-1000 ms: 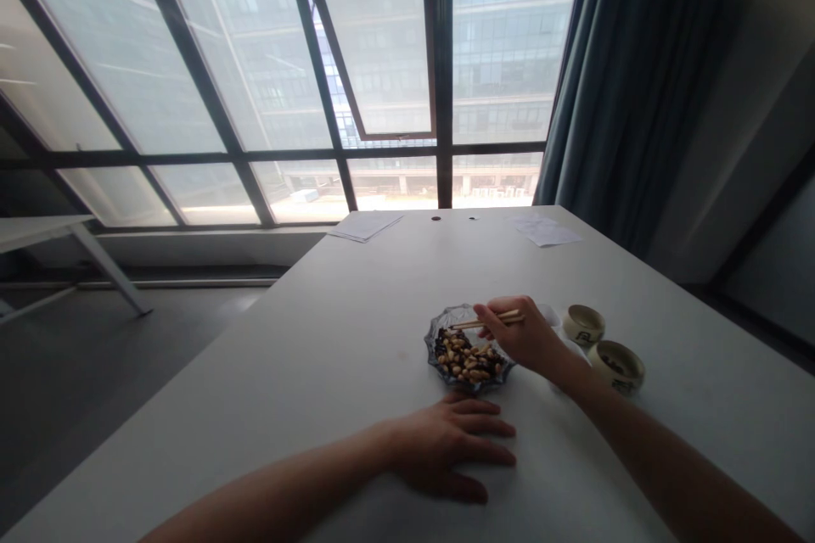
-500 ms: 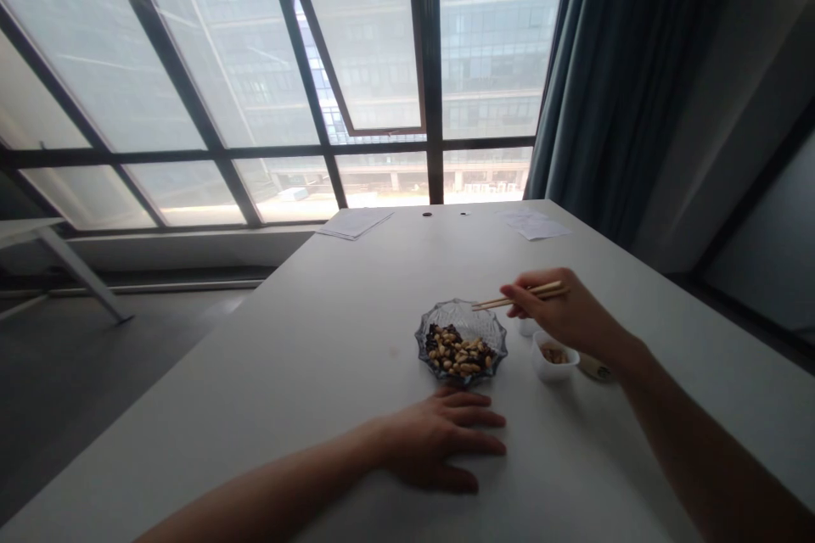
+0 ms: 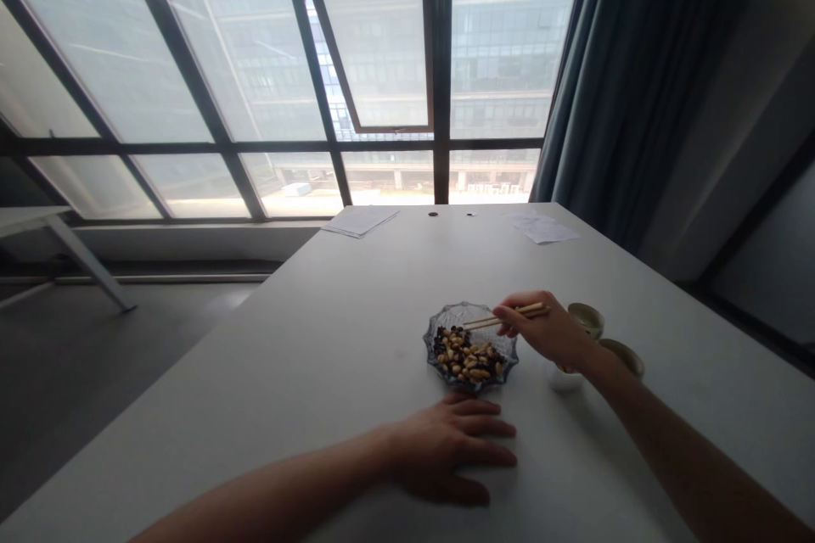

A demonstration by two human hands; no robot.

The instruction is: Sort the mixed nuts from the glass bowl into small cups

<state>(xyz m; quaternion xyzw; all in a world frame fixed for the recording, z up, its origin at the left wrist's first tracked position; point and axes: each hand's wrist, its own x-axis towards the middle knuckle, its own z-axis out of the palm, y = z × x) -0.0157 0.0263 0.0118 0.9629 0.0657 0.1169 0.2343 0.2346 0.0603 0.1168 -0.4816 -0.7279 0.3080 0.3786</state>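
Over a scalloped glass dish of peanuts, the right hand pinches wooden chopsticks; well apart, the left hand lies flat on the white table.

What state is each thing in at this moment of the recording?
Left hand: flat on the white table, fingers spread, empty.
Right hand: holding chopsticks above the dish.
Thin wooden chopsticks: tips over the dish.
Clear ribbed glass dish: upright, filled with tan peanuts.
Cream ceramic cup: upright, beside the right hand.
Glass window pane: tilted open.
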